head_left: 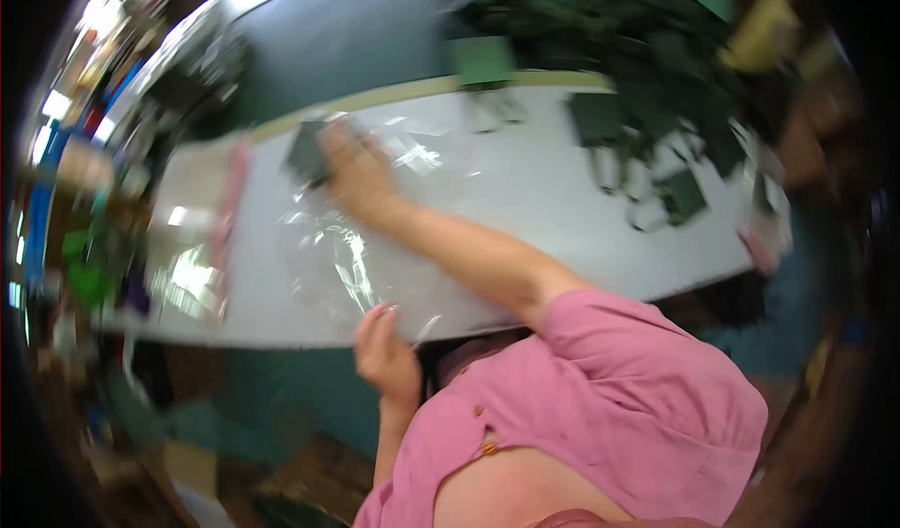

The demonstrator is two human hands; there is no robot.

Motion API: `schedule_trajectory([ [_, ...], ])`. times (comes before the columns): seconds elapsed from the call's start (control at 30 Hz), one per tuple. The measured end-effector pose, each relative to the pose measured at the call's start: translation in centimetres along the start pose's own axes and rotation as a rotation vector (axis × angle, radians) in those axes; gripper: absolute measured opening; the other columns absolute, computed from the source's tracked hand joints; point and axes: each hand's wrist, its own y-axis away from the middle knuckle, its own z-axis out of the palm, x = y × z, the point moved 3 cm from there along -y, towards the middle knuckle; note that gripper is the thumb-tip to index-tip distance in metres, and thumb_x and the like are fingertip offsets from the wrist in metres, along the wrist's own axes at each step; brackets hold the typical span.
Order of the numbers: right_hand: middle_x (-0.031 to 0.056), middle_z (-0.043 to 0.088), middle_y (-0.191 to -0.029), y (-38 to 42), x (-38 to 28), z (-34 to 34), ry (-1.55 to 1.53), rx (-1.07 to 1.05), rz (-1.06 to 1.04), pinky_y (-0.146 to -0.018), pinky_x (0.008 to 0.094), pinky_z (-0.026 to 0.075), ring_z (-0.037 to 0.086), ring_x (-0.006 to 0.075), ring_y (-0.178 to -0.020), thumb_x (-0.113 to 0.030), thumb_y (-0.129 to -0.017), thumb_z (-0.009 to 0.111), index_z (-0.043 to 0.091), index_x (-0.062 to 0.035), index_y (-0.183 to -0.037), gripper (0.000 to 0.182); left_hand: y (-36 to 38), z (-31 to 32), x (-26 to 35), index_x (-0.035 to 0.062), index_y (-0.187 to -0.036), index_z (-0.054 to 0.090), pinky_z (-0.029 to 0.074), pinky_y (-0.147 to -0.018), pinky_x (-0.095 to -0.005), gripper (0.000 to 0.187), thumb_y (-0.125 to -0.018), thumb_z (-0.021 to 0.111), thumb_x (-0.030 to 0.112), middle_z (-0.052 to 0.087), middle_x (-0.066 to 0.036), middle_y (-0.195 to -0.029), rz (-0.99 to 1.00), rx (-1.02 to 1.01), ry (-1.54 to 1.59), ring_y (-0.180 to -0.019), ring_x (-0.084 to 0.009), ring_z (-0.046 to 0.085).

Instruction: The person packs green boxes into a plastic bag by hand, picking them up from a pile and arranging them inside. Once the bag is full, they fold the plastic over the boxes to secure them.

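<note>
One clear, shiny plastic bag (pixel 352 247) lies flat on the table (pixel 525 191); right hand (pixel 356 167) presses one dark square (pixel 307 151), left hand (pixel 382 350) pinches the bag's edge.

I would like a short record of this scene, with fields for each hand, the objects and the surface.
surface: white table
left hand: at the near table edge, on the corner of a clear plastic bag
right hand: stretched out, pressing a dark green piece at the far end of the bag
further away: pile of dark green pieces
image: blurred, finger grip unclear
</note>
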Motion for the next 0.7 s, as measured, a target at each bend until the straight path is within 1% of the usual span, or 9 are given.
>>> schedule_trajectory([
  [0.13, 0.0146, 0.040, -0.159, 5.8, -0.1, -10.6, -0.092, -0.369, -0.169, -0.120, 0.0606, 0.028, 0.031, 0.0442, -0.150, -0.028, -0.085, 0.075, 0.047, -0.0155, -0.149, 0.071, -0.8, -0.7, -2.0, -0.0076, -0.125, 0.066, 0.049, -0.101, -0.0375, 0.028, -0.101, 0.050, -0.005, 0.065, -0.015, -0.130, -0.145, 0.049, 0.059, -0.118, -0.0240, 0.063],
  [0.23, 0.0147, 0.045, -0.156, 10.6, 6.5, -22.8, 0.038, -0.007, -0.404, -0.116, 0.0593, 0.034, 0.044, 0.0396, -0.142, -0.023, -0.083, 0.076, 0.062, -0.0147, -0.135, 0.055, -1.3, -1.5, -1.4, -0.0073, -0.127, 0.063, 0.053, -0.088, -0.0322, 0.029, -0.103, 0.049, -0.002, 0.065, -0.014, -0.128, -0.144, 0.091, 0.099, -0.103, -0.0198, 0.066],
  [0.3, 0.0162, 0.055, -0.143, 10.9, 13.9, -35.1, 0.302, 0.380, 0.151, -0.114, 0.0545, 0.038, 0.047, 0.0379, -0.138, -0.022, -0.080, 0.075, 0.062, -0.0101, -0.133, 0.056, -0.5, -2.9, -1.1, -0.0074, -0.127, 0.062, 0.052, -0.076, -0.0278, 0.029, -0.102, 0.048, -0.003, 0.065, -0.014, -0.127, -0.135, 0.130, 0.074, -0.091, -0.0158, 0.065],
  [0.33, 0.0222, 0.048, -0.148, 10.8, 18.8, -41.3, 0.551, 0.211, 0.339, -0.112, 0.0596, 0.037, 0.041, 0.0462, -0.140, -0.028, -0.081, 0.078, 0.057, -0.0111, -0.139, 0.064, 0.0, -3.7, -1.1, -0.0075, -0.127, 0.062, 0.051, -0.070, -0.0256, 0.030, -0.102, 0.048, -0.003, 0.065, -0.013, -0.126, -0.126, 0.144, 0.058, -0.085, -0.0139, 0.064],
  [0.4, 0.0298, 0.026, -0.163, 14.5, 30.2, -48.2, 0.855, 0.510, 0.782, -0.117, 0.0708, 0.017, 0.022, 0.0564, -0.149, -0.065, -0.090, 0.065, 0.037, -0.0363, -0.159, 0.079, 0.4, -3.1, -0.6, -0.0056, -0.124, 0.064, 0.045, -0.061, -0.0224, 0.030, -0.099, 0.047, -0.005, 0.067, -0.012, -0.120, 0.089, 0.185, 0.267, -0.075, -0.0116, 0.060],
  [0.47, 0.0285, 0.022, -0.164, 15.0, 35.5, -50.0, 0.494, 0.390, 0.980, -0.110, 0.0776, 0.019, 0.019, 0.0599, -0.147, -0.072, -0.090, 0.058, 0.032, -0.0358, -0.161, 0.083, -1.4, -0.4, 3.4, -0.0047, -0.122, 0.065, 0.047, -0.064, -0.0228, 0.030, -0.097, 0.049, -0.007, 0.068, -0.011, -0.117, 0.173, 0.088, 0.579, -0.078, -0.0132, 0.061],
  [0.5, 0.0256, 0.026, -0.165, 13.8, 35.6, -48.5, 0.481, 0.123, 1.030, -0.117, 0.0692, 0.019, 0.020, 0.0549, -0.150, -0.066, -0.091, 0.063, 0.029, -0.0305, -0.163, 0.086, -2.7, 1.6, 4.8, -0.0041, -0.121, 0.066, 0.048, -0.067, -0.0240, 0.029, -0.095, 0.053, -0.008, 0.068, -0.011, -0.117, 0.184, -0.073, 0.516, -0.081, -0.0150, 0.061],
  [0.6, 0.0246, 0.047, -0.153, 11.7, 30.2, -42.5, -0.169, 0.401, 0.564, -0.122, 0.0472, 0.024, 0.034, 0.0425, -0.149, -0.043, -0.098, 0.064, 0.032, -0.0156, -0.161, 0.077, -6.7, 7.8, 10.0, -0.0015, -0.125, 0.066, 0.053, -0.086, -0.0345, 0.038, -0.087, 0.068, -0.007, 0.064, -0.017, -0.127, 0.157, -0.449, 0.447, -0.100, -0.0235, 0.065],
  [0.7, 0.0305, 0.044, -0.151, 12.4, 25.8, -36.6, 0.438, 0.209, 0.318, -0.119, 0.0517, 0.028, 0.036, 0.0461, -0.145, -0.032, -0.095, 0.064, 0.043, -0.0143, -0.154, 0.064, -8.0, 13.4, 13.4, 0.0011, -0.135, 0.059, 0.047, -0.101, -0.0431, 0.053, -0.086, 0.077, 0.010, 0.056, -0.021, -0.138, 0.218, -0.546, 0.434, -0.121, -0.0363, 0.055],
])
